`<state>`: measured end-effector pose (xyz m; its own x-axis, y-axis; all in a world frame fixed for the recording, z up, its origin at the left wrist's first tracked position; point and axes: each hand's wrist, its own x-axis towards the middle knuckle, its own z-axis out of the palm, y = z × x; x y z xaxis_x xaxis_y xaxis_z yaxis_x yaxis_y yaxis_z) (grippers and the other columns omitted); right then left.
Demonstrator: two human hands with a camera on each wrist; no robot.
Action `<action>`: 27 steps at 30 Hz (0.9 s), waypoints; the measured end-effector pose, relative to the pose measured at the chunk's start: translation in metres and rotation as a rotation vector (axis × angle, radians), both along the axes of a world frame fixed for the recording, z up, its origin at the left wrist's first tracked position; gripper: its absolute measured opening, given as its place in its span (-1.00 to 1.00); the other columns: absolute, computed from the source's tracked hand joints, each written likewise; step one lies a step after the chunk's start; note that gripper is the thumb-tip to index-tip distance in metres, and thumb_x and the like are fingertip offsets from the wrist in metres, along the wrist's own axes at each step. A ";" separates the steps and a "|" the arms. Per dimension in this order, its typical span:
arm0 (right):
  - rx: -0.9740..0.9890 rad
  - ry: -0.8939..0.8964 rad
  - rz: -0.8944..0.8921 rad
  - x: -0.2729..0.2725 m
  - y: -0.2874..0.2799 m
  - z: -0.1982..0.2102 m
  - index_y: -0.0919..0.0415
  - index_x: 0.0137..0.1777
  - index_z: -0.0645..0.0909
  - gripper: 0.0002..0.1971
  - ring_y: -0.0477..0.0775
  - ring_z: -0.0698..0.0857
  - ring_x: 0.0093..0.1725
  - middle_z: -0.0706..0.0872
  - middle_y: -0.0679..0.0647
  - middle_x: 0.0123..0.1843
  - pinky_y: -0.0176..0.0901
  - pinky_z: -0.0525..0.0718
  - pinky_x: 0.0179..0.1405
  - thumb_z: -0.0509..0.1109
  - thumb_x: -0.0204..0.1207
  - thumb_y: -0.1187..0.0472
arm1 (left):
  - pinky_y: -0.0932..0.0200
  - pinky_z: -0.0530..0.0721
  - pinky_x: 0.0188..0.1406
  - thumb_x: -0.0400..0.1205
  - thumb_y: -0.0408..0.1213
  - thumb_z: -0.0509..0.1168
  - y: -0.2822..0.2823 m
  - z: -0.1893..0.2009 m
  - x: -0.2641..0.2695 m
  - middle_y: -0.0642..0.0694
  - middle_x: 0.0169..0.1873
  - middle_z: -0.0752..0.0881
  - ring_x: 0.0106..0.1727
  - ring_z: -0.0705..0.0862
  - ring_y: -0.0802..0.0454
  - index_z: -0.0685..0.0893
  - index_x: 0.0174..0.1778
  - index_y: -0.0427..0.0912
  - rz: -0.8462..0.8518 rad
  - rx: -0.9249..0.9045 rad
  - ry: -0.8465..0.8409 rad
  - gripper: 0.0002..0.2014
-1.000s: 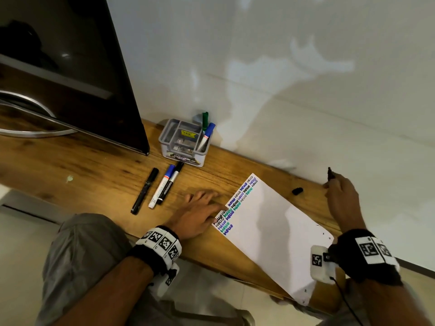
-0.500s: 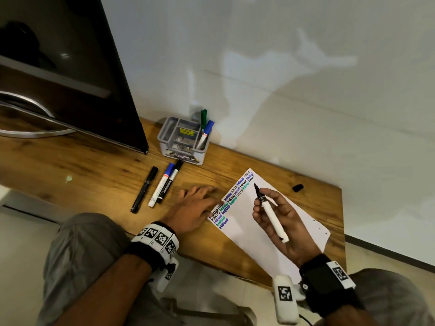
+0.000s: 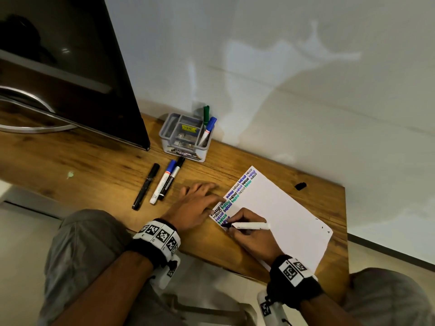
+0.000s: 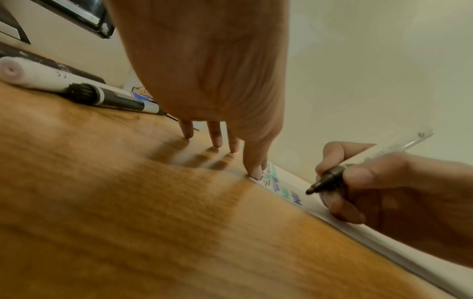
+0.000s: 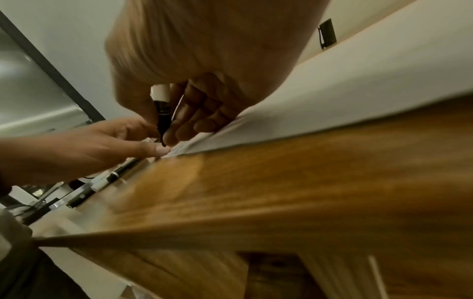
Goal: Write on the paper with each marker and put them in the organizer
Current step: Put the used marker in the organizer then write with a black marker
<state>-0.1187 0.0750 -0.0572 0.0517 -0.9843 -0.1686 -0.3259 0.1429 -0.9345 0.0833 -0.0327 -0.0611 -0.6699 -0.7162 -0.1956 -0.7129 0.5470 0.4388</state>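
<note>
White marker (image 3: 250, 225) pinched in right hand (image 3: 253, 236), tip at paper (image 3: 277, 217) on wooden bench (image 3: 94, 170), left hand (image 3: 195, 208) fingers spread flat, thumb pressing paper edge, organizer (image 3: 186, 137) near wall.

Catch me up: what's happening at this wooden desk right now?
The right hand grips an uncapped white-barrelled black marker, tip at the white paper sheet beside rows of coloured "HELLO". The left hand presses the paper's edge with straight fingers. Three capped markers lie on the desk; two stand in the grey plastic organizer. A small black cap lies apart.
</note>
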 end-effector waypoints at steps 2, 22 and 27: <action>0.002 0.022 -0.029 0.000 0.000 -0.006 0.09 0.01 0.72 -0.84 -0.13 0.75 0.26 0.83 -0.12 0.17 -0.18 0.73 0.31 0.61 0.49 0.24 | -0.19 0.20 0.45 0.69 -0.11 0.28 0.000 0.000 0.000 0.14 0.68 0.15 0.66 0.06 -0.02 0.41 0.51 0.36 0.003 0.007 -0.004 -0.52; -0.065 0.018 -0.092 -0.002 0.004 -0.010 0.22 -0.06 0.75 -0.86 -0.23 0.80 0.10 0.86 -0.13 0.03 -0.46 0.70 0.10 0.64 0.45 0.31 | -0.15 0.21 0.41 0.68 -0.11 0.29 -0.001 -0.002 0.001 0.15 0.68 0.16 0.65 0.07 0.00 0.44 0.48 0.35 0.007 0.001 0.026 -0.54; -0.056 0.034 -0.088 -0.002 0.003 -0.013 0.24 -0.05 0.75 -0.87 -0.24 0.79 0.12 0.86 -0.13 0.06 -0.48 0.69 0.09 0.63 0.45 0.31 | -0.14 0.20 0.41 0.68 -0.12 0.29 -0.001 -0.001 0.001 0.15 0.68 0.15 0.65 0.06 0.00 0.44 0.49 0.34 0.004 0.003 0.018 -0.54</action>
<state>-0.1210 0.0782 -0.0701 -0.0402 -0.9928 -0.1130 -0.3463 0.1199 -0.9304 0.0844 -0.0341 -0.0620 -0.6704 -0.7184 -0.1858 -0.7072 0.5428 0.4530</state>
